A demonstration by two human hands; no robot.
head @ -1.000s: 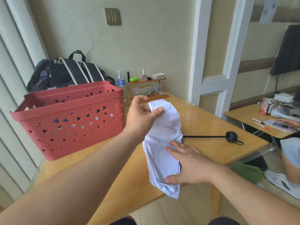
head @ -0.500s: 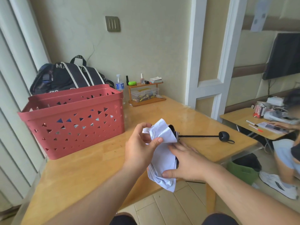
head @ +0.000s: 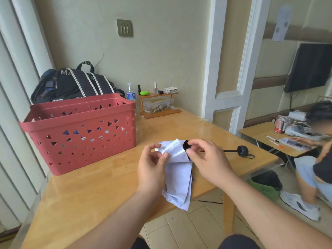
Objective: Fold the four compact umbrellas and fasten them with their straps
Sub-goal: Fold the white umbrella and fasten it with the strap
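A compact umbrella with a white canopy (head: 178,169) lies across the front edge of the wooden table (head: 100,187), its fabric hanging over the edge. Its black shaft runs right to a round black handle (head: 242,151) with a wrist loop. My left hand (head: 152,166) pinches the white fabric near the top of the canopy. My right hand (head: 206,159) pinches a small black part at the canopy's upper right edge, where the dark lining shows. A red plastic basket (head: 79,133) stands to the left; coloured things show through its holes.
A dark sports bag (head: 71,83) sits behind the basket. A small wooden shelf (head: 158,106) with bottles and a clear box stands at the back. A seated person (head: 318,150) is at a low table (head: 269,139) to the right. A green bin (head: 265,184) stands on the floor.
My right hand lifted off the canopy's side and now pinches the black part at its top edge. My left hand came down with the fabric, and the canopy bunched up closer to me.
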